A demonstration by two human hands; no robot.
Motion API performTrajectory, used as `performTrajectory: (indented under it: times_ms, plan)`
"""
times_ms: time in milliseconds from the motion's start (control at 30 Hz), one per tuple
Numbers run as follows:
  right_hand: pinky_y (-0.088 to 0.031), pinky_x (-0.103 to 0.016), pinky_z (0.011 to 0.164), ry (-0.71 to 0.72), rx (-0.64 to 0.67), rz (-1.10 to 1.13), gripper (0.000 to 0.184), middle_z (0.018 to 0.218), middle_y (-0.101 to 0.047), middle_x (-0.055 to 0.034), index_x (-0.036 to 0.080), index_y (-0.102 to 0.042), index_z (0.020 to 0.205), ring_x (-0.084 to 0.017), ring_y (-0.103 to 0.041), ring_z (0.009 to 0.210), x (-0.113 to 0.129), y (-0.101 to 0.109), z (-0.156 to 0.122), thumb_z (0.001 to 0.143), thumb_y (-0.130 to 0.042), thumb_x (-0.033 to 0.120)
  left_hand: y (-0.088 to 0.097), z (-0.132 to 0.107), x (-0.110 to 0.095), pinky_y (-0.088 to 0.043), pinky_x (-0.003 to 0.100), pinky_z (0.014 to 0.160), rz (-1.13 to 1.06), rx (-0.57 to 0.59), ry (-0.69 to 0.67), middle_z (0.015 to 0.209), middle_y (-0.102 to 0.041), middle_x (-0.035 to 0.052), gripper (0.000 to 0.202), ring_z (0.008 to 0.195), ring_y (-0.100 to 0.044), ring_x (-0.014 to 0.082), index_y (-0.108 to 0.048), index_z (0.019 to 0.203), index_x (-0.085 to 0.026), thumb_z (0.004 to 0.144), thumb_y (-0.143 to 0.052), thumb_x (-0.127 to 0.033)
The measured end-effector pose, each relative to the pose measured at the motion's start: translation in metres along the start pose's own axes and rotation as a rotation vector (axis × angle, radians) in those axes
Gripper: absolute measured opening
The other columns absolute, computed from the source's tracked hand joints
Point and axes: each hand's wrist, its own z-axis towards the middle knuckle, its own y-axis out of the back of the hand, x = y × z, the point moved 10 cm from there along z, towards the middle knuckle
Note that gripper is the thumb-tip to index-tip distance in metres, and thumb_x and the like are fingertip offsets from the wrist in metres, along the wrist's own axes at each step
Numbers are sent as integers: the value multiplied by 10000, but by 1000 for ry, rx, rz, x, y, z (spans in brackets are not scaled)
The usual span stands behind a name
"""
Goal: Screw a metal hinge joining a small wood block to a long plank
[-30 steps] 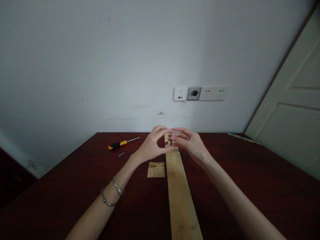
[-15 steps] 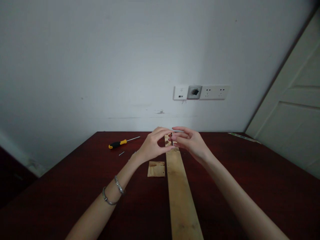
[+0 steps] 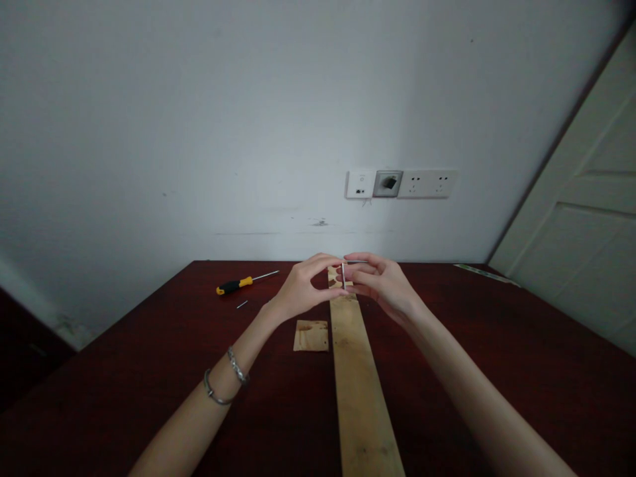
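My left hand (image 3: 312, 285) pinches a thin flat piece (image 3: 343, 277) between thumb and fingers, which span its upper and lower ends. The piece stands edge-on to me as a narrow pale strip, so its kind is not clear. From the other side the fingers of my right hand (image 3: 378, 281) close on the same piece, a fingertip showing past its left side. Both hands are over the far end of a long wooden board (image 3: 355, 358), which lies lengthwise on the dark red table. A small square wooden piece (image 3: 311, 336) rests left of the board.
A yellow and black screwdriver (image 3: 236, 286) lies at the left rear, with a thin nail or screw (image 3: 242, 304) near it. Behind the table (image 3: 163, 371) rises a white wall with sockets (image 3: 400, 184). A flat printed strip (image 3: 487, 273) lies at the right rear.
The thin piece has turned slightly between my fingers; its darker side showed before and its pale edge shows now. My hands have barely shifted.
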Motion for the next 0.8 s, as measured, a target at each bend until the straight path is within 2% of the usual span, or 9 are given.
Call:
performTrajectory:
  times_ms: [267, 533, 667, 800]
  plan:
    - [-538, -256, 575, 22, -52, -98, 302, 707, -682, -14, 166, -602, 837, -138, -650, 645, 4, 3, 0, 566, -732, 192, -6, 0, 2, -459, 379, 865, 7, 22, 11, 1056, -629, 92, 399, 968, -583, 201, -590, 1087, -177, 714, -713, -248]
    - [-543, -288, 629, 14, -14, -35, 318, 728, -694, -24, 166, -594, 865, -152, -666, 674, 3, 3, 0, 579, -728, 200, -5, -1, 3, -457, 369, 873, -1, 36, 16, 1065, -610, 83, 412, 966, -568, 193, -569, 1114, -188, 729, -703, -249]
    - [-545, -310, 671, -3, -2, 30, 307, 736, -704, -35, 155, -606, 843, -161, -670, 695, 3, 4, 1, 574, -747, 200, -8, -3, 14, -488, 322, 798, -97, 35, 117, 1012, -571, 71, 421, 869, -560, 161, -550, 1151, -185, 750, -668, -230]
    - [-544, -292, 679, -12, -34, 29, 286, 740, -708, -42, 151, -621, 833, -154, -673, 678, 1, 11, 5, 580, -748, 197, -14, -6, 29, -498, 266, 696, -292, 6, 244, 937, -551, 48, 420, 738, -541, 111, -528, 1165, -173, 762, -640, -216]
